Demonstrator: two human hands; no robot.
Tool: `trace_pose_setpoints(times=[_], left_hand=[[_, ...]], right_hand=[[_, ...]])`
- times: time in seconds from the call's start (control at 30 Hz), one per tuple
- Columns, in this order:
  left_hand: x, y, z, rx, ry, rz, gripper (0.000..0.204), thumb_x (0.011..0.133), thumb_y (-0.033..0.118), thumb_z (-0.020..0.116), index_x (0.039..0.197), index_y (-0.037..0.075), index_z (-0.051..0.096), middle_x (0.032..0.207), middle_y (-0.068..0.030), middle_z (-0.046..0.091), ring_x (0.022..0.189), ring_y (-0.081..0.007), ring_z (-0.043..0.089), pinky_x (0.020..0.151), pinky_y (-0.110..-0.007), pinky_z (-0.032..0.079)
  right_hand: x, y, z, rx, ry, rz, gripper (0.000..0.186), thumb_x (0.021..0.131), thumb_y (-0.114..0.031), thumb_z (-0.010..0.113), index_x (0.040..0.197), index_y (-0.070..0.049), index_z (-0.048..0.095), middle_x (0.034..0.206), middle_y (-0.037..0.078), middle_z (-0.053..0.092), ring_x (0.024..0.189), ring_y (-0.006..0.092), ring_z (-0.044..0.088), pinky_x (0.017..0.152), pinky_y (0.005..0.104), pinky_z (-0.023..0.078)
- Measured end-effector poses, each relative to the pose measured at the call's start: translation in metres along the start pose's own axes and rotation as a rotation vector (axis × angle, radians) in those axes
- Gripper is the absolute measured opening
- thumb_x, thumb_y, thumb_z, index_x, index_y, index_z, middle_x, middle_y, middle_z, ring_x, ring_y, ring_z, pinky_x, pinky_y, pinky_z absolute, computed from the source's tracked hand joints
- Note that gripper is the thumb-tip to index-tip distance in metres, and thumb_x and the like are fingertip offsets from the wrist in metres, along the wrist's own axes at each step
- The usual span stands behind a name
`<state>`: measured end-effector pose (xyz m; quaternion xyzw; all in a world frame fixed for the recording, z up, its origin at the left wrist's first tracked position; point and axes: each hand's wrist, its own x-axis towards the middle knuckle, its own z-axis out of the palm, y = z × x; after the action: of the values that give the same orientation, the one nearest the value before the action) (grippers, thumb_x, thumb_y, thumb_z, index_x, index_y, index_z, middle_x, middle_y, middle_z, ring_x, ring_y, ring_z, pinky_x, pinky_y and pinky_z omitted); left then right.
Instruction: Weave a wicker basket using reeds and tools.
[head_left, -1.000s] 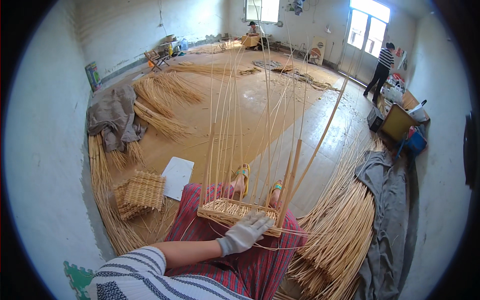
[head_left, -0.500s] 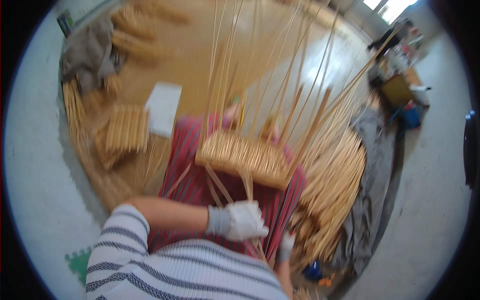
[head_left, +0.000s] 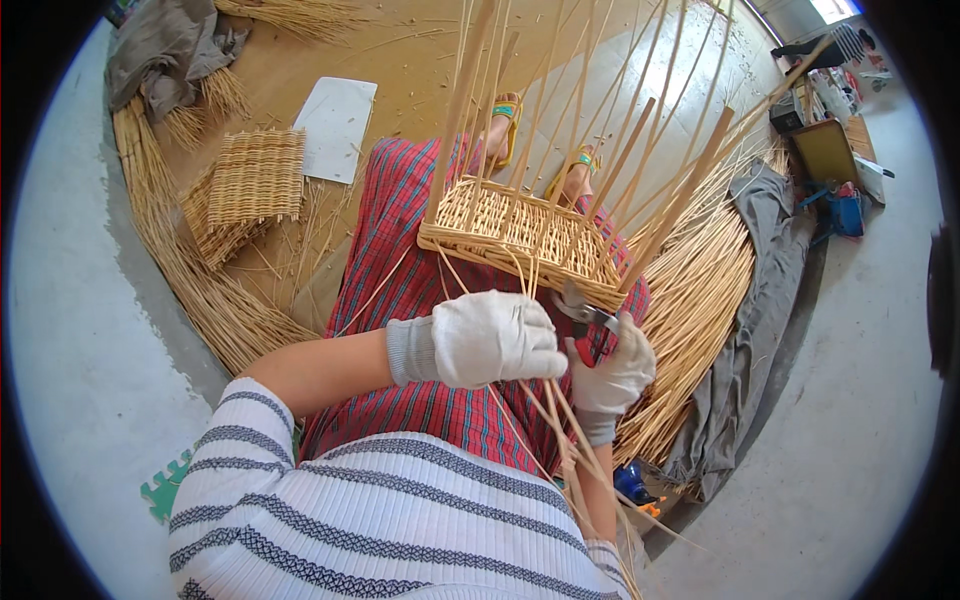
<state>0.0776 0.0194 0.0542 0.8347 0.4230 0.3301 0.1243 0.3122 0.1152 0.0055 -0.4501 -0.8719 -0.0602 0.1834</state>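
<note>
A partly woven wicker basket (head_left: 520, 235) lies across my lap on a red plaid cloth (head_left: 390, 210), tall stakes and thin rods standing up from it. My left hand (head_left: 500, 340), in a white glove, is closed around several wicker strands (head_left: 557, 420) that run from the basket's near edge and trail out below toward my right forearm. Close by on the right, my gloved right hand (head_left: 615, 375) grips pruning shears (head_left: 592, 322) with red on the handle. The metal blades point up beside the basket's near right corner.
A large heap of wicker rods (head_left: 700, 310) lies at the right, bordered by a grey cloth (head_left: 765, 270). Woven wicker panels (head_left: 258, 175), a white board (head_left: 337, 125) and long rods (head_left: 160, 210) lie to the left. A blue object (head_left: 632, 485) sits near my right forearm.
My right hand has come up from beside the rod heap, and pruning shears now show in it near the basket. My left hand still holds strands. The whole view has shifted.
</note>
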Motion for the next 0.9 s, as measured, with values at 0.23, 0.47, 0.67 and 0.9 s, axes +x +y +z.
trace_pose_setpoints(times=[0.23, 0.47, 0.67, 0.9], left_hand=[[-0.007, 0.002, 0.006, -0.085, 0.244, 0.003, 0.027, 0.079, 0.015, 0.064, 0.106, 0.01, 0.064, 0.099, -0.0021, 0.068, 0.096, -0.0173, 0.068, 0.103, -0.039, 0.052], [-0.021, 0.011, -0.014, -0.077, 0.226, -0.051, 0.024, 0.079, 0.016, 0.065, 0.102, 0.012, 0.062, 0.093, 0.0004, 0.066, 0.091, -0.015, 0.068, 0.099, -0.035, 0.055], [-0.015, 0.016, -0.019, -0.021, 0.123, -0.053, 0.029, 0.078, 0.018, 0.066, 0.106, 0.012, 0.064, 0.097, 0.0003, 0.065, 0.098, -0.0147, 0.067, 0.098, -0.037, 0.056], [0.009, 0.016, 0.013, -0.029, 0.069, -0.107, 0.021, 0.077, 0.018, 0.06, 0.097, 0.014, 0.058, 0.092, 0.0004, 0.059, 0.098, -0.016, 0.063, 0.105, -0.035, 0.048]], right_hand=[[0.011, -0.015, 0.051, 0.119, 0.028, -0.011, 0.088, 0.059, -0.039, 0.09, 0.135, -0.012, 0.053, 0.116, 0.007, 0.059, 0.11, 0.0289, 0.056, 0.097, 0.047, 0.041], [0.003, -0.024, 0.049, 0.243, -0.151, 0.089, 0.09, 0.059, -0.042, 0.09, 0.135, -0.011, 0.052, 0.115, 0.007, 0.058, 0.11, 0.0288, 0.054, 0.096, 0.047, 0.041], [0.018, -0.041, 0.052, 0.157, -0.107, -0.029, 0.084, 0.058, -0.04, 0.089, 0.131, -0.017, 0.055, 0.108, 0.008, 0.059, 0.103, 0.0303, 0.057, 0.089, 0.0474, 0.043], [0.015, -0.039, 0.057, 0.211, 0.048, -0.109, 0.063, 0.077, -0.024, 0.075, 0.135, -0.012, 0.052, 0.104, 0.005, 0.062, 0.102, 0.0255, 0.058, 0.089, 0.0411, 0.045]])
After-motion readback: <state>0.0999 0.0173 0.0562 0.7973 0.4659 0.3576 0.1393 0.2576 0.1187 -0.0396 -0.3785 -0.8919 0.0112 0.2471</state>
